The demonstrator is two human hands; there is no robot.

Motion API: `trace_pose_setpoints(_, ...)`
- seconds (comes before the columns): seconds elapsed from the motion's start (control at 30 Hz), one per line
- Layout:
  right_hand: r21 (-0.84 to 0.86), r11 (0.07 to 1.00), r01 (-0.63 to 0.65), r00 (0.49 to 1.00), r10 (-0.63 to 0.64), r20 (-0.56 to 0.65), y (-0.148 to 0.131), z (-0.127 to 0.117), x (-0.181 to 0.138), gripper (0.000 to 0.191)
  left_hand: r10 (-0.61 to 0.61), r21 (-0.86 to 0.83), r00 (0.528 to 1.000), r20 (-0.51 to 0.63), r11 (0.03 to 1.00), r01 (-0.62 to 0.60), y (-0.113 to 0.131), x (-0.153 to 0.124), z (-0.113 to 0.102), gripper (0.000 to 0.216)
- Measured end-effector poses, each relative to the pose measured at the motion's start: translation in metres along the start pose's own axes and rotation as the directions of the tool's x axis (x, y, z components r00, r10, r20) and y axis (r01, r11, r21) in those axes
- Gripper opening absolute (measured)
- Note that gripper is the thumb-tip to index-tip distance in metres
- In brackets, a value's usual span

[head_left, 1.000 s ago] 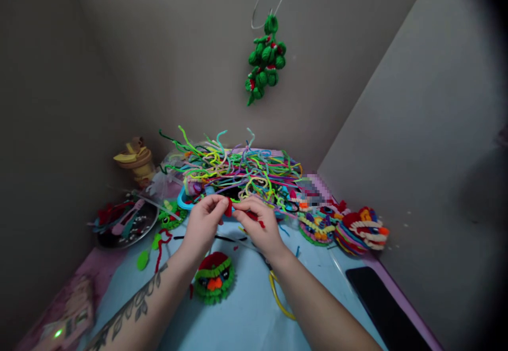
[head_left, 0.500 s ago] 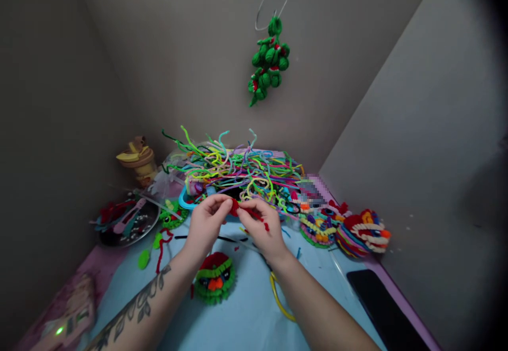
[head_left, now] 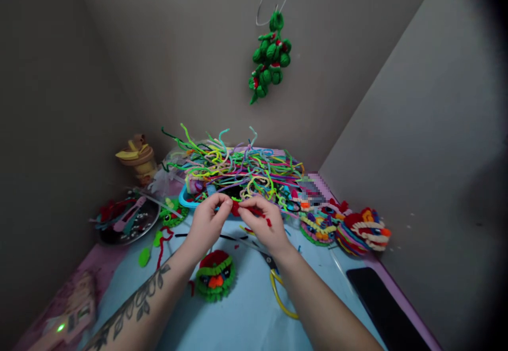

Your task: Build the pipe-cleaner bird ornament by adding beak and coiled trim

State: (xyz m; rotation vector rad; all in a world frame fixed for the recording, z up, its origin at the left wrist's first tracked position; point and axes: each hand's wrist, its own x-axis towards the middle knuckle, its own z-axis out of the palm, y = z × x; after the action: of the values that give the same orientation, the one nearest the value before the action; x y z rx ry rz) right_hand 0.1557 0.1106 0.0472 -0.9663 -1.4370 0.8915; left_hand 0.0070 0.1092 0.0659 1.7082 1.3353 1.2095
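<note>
Red fuzzy piece point(head_left: 235, 209): we find it small, compact and deep red, raised above the tabletop point(head_left: 246, 322) between the fingertips of both hands and partly covered by them. Its thicker part lies at the left; a thin strand runs rightward beneath the right fingers, sloping slightly down to a free red end. We read the long axis as roughly left to right.

We record the left hand point(head_left: 210, 218) pinching the thick part between thumb and forefinger, and the right hand point(head_left: 262, 225) pinching it from the other side.

Materials, left to right: a shiny metal bowl point(head_left: 147, 225) with small white beads; smooth, light-green ovals point(head_left: 144, 257); a bent red strand point(head_left: 161, 250) with a fuzzy nap; a round green-fringed ornament point(head_left: 216, 277) with red top and orange centre; a tangle of soft, multicoloured stems point(head_left: 246, 165); scissors point(head_left: 269, 259) with curved yellow handles; a ribbed, striped bundle point(head_left: 359, 232); a flat black slab point(head_left: 384, 308).
</note>
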Motion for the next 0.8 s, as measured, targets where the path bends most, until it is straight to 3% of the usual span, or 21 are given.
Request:
trace_pose_setpoints(0.13,0.007,0.999,-0.035,0.998,0.035,0.045,-0.001,-0.005,0.003,0.005,-0.016,-0.032,0.999,0.036,0.999,0.017,-0.001,0.002,-0.002,0.021)
trace_pose_setpoints(0.4,0.013,0.996,-0.087,0.974,0.082,0.213,0.000,-0.014,0.007,0.008,0.046,0.098,0.993,0.112,0.994,-0.057,0.005,0.004,-0.012,0.021)
trace_pose_setpoints(0.57,0.065,0.995,-0.081,0.993,0.075,0.090,0.002,-0.011,0.010,0.011,0.037,0.081,0.999,0.038,0.996,-0.040,0.008,0.003,-0.011,0.021)
trace_pose_setpoints(0.8,-0.075,0.983,0.167,0.984,-0.171,-0.045,-0.005,-0.012,0.005,0.008,-0.070,-0.032,0.996,0.048,0.997,0.071,0.007,0.003,-0.008,0.024)
